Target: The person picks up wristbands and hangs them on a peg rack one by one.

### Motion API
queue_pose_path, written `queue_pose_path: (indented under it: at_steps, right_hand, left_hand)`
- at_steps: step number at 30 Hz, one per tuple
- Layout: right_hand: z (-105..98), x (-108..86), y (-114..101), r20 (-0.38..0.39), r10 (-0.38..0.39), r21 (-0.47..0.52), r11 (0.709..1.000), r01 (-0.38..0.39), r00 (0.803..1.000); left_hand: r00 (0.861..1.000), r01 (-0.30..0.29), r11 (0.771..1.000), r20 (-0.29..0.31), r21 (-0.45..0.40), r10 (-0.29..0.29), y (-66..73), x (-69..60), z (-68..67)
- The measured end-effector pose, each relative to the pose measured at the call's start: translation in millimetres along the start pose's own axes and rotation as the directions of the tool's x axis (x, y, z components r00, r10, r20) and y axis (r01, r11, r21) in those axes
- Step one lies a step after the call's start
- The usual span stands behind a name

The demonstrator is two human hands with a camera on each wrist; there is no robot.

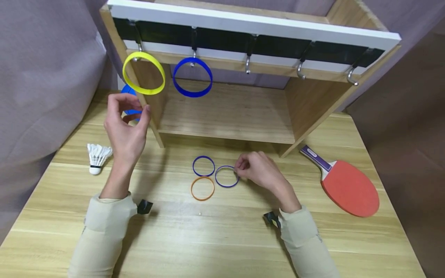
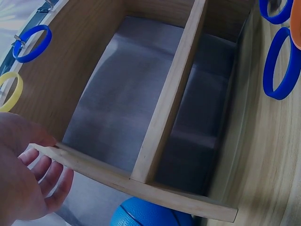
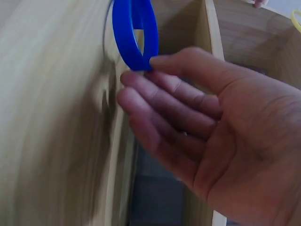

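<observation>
My left hand [image 1: 126, 129] holds the front edge of the left side panel of a wooden shelf [image 1: 226, 110]; the left wrist view has the thumb on one side of that edge and the fingers on the other. My right hand [image 1: 260, 170] pinches the rim of a blue wristband [image 3: 123, 37] lying at the table surface. Beside it lie another blue wristband [image 1: 194, 165] and an orange wristband [image 1: 192, 189]. A yellow wristband [image 1: 152, 92] hangs from the leftmost hook of the shelf, and a blue wristband [image 1: 192, 94] from the second hook.
Three more metal hooks [image 1: 248, 63] line the shelf's white top bar [image 1: 243, 21]. A blue ball [image 2: 146, 212] sits behind the left panel. A shuttlecock [image 1: 98, 157] lies at left, a red table tennis paddle [image 1: 351, 189] at right. Grey cloth [image 1: 45, 58] surrounds the table.
</observation>
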State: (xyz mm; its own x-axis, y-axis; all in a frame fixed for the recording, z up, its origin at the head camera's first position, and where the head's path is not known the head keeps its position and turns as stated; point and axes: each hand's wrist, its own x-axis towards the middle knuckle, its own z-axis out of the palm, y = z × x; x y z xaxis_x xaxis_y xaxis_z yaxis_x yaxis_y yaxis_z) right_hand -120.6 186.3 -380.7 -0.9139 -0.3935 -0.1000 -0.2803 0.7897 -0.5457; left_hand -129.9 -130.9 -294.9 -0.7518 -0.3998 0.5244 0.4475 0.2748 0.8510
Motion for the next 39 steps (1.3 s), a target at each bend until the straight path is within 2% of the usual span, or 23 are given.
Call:
queue_pose_path:
  at_steps: [4, 8, 13, 18, 20, 22, 25, 28, 30, 33, 36, 39]
  right_hand:
    - [-4, -1.0, 1, 0.007, -0.081, 0.109, 0.991, 0.08, 0.997]
    - [-6, -2.2, 0, 0.015, -0.129, 0.205, 0.971, 0.123, 0.992]
    - [-8, -2.2, -1, 0.042, -0.152, 0.238, 0.961, 0.138, 0.988]
    - [-11, -5.5, -5, 0.114, -0.162, 0.301, 0.946, 0.121, 0.98]
    - [-13, -7.7, -8, 0.121, -0.168, 0.329, 0.937, 0.12, 0.978]
    - [-16, -10.3, -12, 0.093, -0.186, 0.329, 0.933, 0.146, 0.978]
    - [-24, -15.0, -20, 0.01, -0.224, 0.334, 0.919, 0.207, 0.975]
    - [-36, -18.6, -32, -0.086, -0.255, 0.391, 0.88, 0.268, 0.963]
    - [-46, -20.1, -42, -0.152, -0.254, 0.482, 0.825, 0.296, 0.955]
    - [-64, -20.6, -59, -0.279, -0.22, 0.635, 0.688, 0.352, 0.935]
    - [-81, -18.6, -74, -0.435, -0.164, 0.742, 0.493, 0.455, 0.885]
    - [-95, -14.4, -86, -0.556, -0.092, 0.77, 0.316, 0.554, 0.826]
  left_hand:
    - [1.0, -0.002, 1.0, 0.001, 0.006, 0.002, 0.3, 0.1, -0.4]
    - [1.0, -0.005, 1.0, 0.003, 0.005, 0.005, 0.6, 0.3, -0.1]
    - [1.0, -0.004, 1.0, -0.001, -0.002, 0.004, 0.9, 0.6, -0.3]
    - [1.0, -0.007, 1.0, -0.007, 0.002, 0.007, 0.7, 0.4, -1.1]
    - [1.0, -0.01, 1.0, -0.006, 0.003, 0.01, 0.4, 0.2, -0.9]
    - [1.0, -0.012, 1.0, -0.002, 0.002, 0.012, 0.1, 0.0, -0.4]
    - [1.0, -0.017, 1.0, 0.004, 0.001, 0.017, -0.5, -0.2, 0.5]
    - [1.0, -0.021, 1.0, 0.004, 0.003, 0.021, -1.1, -0.4, 0.8]
    - [1.0, -0.023, 1.0, 0.003, 0.005, 0.023, -1.3, -0.4, 0.7]
    - [1.0, -0.024, 1.0, 0.002, 0.011, 0.024, -1.2, -0.6, 0.3]
    - [1.0, -0.025, 1.0, 0.002, 0.013, 0.025, -1.0, -0.4, 0.0]
    - [1.0, -0.022, 1.0, -0.001, 0.005, 0.022, -0.8, 0.0, 0.1]
